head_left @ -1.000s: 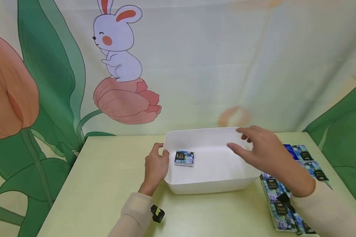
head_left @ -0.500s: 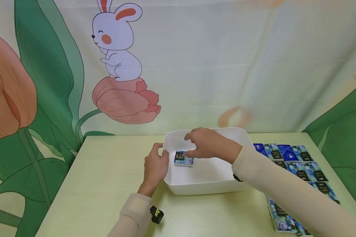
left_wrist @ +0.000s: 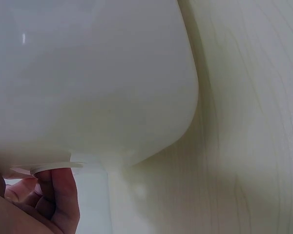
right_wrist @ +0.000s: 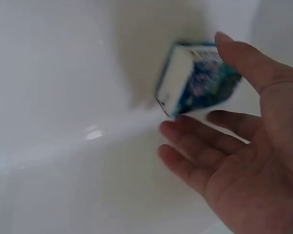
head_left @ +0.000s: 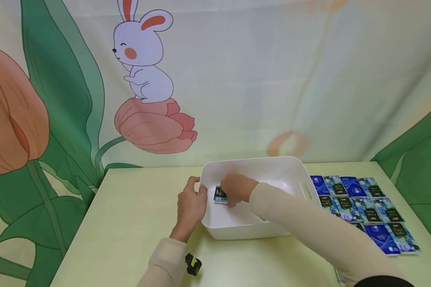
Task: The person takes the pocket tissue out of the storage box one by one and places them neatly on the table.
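A white plastic bin (head_left: 240, 232) stands on the table with one small tissue pack (head_left: 220, 195) lying inside, toward its left end. My left hand (head_left: 190, 201) grips the bin's left side; in the left wrist view, the fingers (left_wrist: 64, 195) curl at its rim. My right hand (head_left: 238, 188), blurred in the head view, reaches down into the bin and covers the right part of the pack. Seen from the right wrist, the thumb (right_wrist: 241, 56) overlaps one edge of the flower-printed pack, while loosely bent, spread fingers lie along the opposite edge, with a narrow gap showing there.
Rows of blue and flower-printed tissue packs (head_left: 371, 215) lie on the table (head_left: 129, 223) right of the bin, partly behind the right sleeve (head_left: 309, 223). A printed fabric backdrop (head_left: 251, 79) hangs behind the table.
My right hand has moved left from over the bin's right end, then lowered to the tissue pack. The left hand keeps its grip on the bin, and the pack has stayed in place.
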Tool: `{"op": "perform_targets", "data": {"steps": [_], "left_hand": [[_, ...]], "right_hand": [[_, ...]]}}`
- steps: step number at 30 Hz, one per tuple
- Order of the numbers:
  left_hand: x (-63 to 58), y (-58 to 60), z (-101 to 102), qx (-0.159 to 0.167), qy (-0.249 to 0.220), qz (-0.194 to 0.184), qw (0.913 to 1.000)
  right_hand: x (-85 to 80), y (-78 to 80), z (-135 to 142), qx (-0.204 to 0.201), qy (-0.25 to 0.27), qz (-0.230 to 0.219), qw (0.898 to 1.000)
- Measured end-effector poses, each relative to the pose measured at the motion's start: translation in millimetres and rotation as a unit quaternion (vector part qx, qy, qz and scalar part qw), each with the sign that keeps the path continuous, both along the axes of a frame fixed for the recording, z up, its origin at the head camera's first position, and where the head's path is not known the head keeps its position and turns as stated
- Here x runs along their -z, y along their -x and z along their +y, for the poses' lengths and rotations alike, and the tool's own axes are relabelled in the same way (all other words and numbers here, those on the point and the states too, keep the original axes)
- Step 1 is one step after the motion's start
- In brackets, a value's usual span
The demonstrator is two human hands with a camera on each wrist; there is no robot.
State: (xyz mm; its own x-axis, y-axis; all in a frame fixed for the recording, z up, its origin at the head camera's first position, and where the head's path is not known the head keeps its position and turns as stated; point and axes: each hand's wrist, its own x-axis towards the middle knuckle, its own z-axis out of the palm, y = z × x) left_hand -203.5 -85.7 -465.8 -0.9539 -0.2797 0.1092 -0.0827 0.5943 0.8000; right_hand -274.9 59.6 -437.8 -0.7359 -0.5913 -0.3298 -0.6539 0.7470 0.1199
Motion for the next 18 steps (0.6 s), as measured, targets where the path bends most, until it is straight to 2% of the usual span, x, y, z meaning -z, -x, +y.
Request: {"op": "perform_targets", "data": {"steps": [4,8,13,18], "left_hand": [[0.2,-0.8,2.1,0.002,0.003,0.005,1.0000],[0.1,-0.5,0.5,0.002,0.009,0.005,0.9999],[1.1,0.2,-0.8,-0.001,0.016,0.004,0.9999],[-0.3,0.0,2.3,0.003,0.015,-0.001,0.9999]], "right_hand": [[7.1,-1.1,3.3,-0.033,0.005,0.017,0.999],[-2.5,-2.1,10.9,-0.028,0.015,0.019,0.999],[-42.0,-21.2,37.5,-0.015,0.045,0.022,0.999],[-79.5,-55.5,81.2,-0.007,0.107,0.049,0.993]]}}
